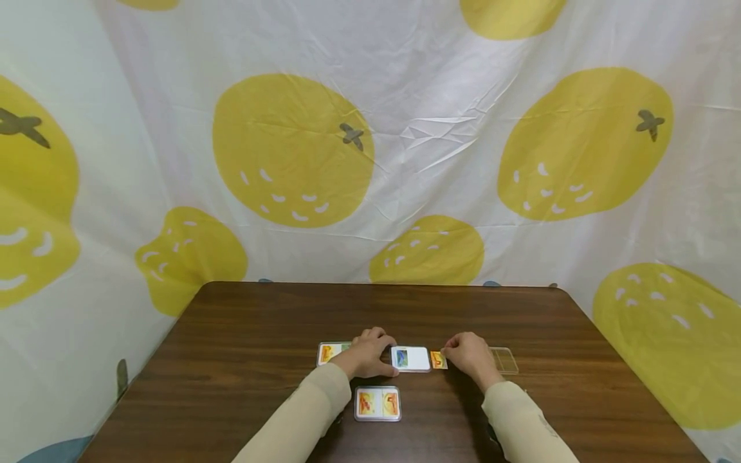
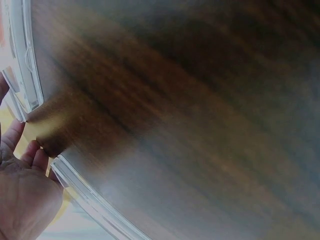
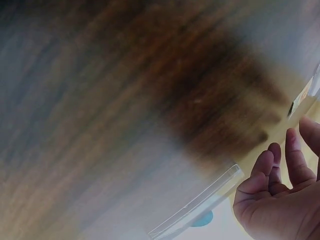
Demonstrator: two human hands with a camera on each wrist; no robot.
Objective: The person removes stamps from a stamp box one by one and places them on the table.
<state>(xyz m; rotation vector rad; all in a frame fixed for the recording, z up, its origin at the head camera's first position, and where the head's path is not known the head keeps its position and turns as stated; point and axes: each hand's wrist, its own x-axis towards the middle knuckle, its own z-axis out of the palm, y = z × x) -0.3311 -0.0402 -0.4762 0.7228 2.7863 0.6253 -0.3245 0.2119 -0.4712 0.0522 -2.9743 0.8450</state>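
A clear-rimmed card case (image 1: 411,359) with a white insert and a small blue-green card in its left half lies mid-table. My left hand (image 1: 368,355) holds it by the left end, thumb at the near corner and a finger at the far one. Just right of that case is a small orange picture card (image 1: 439,360), whose right edge my right hand (image 1: 467,355) pinches between thumb and fingertips. The right wrist view catches this card (image 3: 301,98) nearly edge-on beside the fingertips; the right hand's other fingers are loosely bent.
Partly behind my left hand sits another card case (image 1: 332,351). A case with two orange cards (image 1: 377,404) lies nearer me, between the forearms. Beyond the right hand rests a transparent cover (image 1: 505,361). A fruit-patterned curtain (image 1: 428,135) hangs behind the brown table (image 1: 260,321).
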